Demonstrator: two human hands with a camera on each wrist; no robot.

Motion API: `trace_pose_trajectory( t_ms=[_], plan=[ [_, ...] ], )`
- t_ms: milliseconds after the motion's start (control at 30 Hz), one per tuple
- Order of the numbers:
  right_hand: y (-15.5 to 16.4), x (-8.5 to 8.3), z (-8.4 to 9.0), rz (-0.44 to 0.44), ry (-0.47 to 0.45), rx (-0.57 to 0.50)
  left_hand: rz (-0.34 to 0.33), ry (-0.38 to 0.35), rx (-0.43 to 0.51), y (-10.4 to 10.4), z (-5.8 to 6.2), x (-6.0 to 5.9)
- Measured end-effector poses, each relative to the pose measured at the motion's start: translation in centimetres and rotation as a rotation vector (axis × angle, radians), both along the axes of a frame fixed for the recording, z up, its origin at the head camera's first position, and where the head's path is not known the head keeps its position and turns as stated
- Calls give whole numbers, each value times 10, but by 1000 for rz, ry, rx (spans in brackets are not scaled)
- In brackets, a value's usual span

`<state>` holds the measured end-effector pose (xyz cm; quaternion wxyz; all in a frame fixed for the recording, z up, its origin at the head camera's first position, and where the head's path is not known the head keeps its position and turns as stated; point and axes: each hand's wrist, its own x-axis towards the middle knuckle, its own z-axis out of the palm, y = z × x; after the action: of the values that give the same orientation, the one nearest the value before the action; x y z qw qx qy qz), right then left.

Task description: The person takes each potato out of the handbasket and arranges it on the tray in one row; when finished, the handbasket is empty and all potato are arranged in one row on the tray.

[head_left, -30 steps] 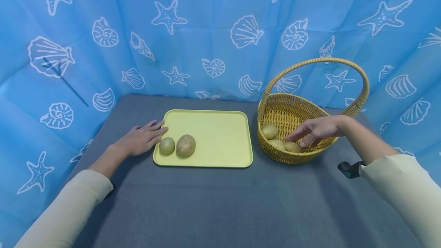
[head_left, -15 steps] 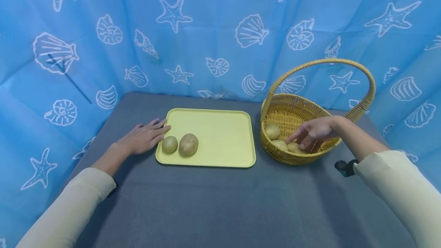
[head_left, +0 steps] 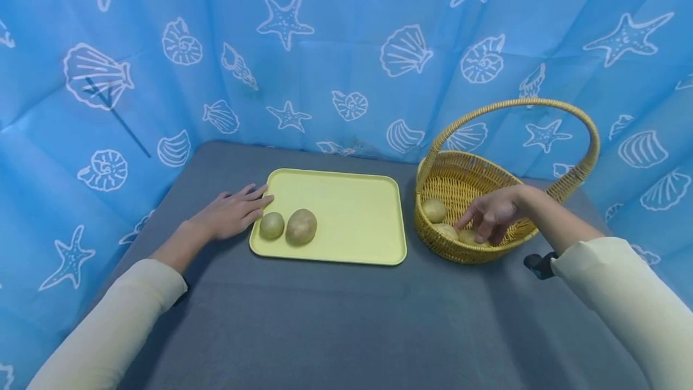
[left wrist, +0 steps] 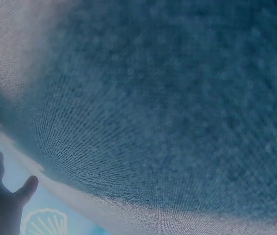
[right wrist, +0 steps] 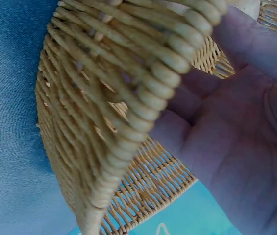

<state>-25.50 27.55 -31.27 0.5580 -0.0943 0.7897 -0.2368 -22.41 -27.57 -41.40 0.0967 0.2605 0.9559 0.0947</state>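
My left hand [head_left: 230, 214] lies with straight fingers on the left edge of a yellow tray [head_left: 357, 215]. On the tray, a small round potato [head_left: 272, 225] sits beside a larger brown potato [head_left: 301, 227]. My right hand [head_left: 495, 212] reaches over the near rim into a wicker basket [head_left: 452, 254]. Its fingers and thumb curl down around a potato [head_left: 468, 236], partly covered by the hand. Two more pale potatoes lie to its left in the basket, one [head_left: 434, 210] farther back. In the right wrist view, the woven rim [right wrist: 153, 93] hides the fingertips.
The basket's tall arched handle [head_left: 520, 103] rises above my right hand. Behind the grey tabletop [head_left: 325, 318] hangs a blue curtain [head_left: 325, 65] with white shells and starfish. The tray stands left of the basket with a narrow gap between them.
My right fingers have curled in more over the potato inside the basket. The left hand stays at the tray's edge. The head view has swung slightly, shifting everything rightward.
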Motion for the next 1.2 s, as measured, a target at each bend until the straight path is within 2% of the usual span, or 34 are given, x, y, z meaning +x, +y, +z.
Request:
trace_pose_trajectory(
  t_ms=[333,467,700,800,900,1100,1200],
  plan=[
    [1,3,23,62,28,-54,-4,0,2,1,2,0],
    [-4,7,37,103,92,-112,-5,-1,1,1,3,1],
    [-25,11,55,208,260,-226,-10,13,-3,4,6,4],
    [-39,10,56,256,327,-291,-2,8,-3,3,5,5],
    [-54,12,54,266,378,-347,-2,8,-5,3,3,4],
    [-82,15,40,290,506,-423,-11,20,-3,3,1,2],
    [-99,17,30,267,556,-440,-10,21,-3,2,1,2]
  ],
)
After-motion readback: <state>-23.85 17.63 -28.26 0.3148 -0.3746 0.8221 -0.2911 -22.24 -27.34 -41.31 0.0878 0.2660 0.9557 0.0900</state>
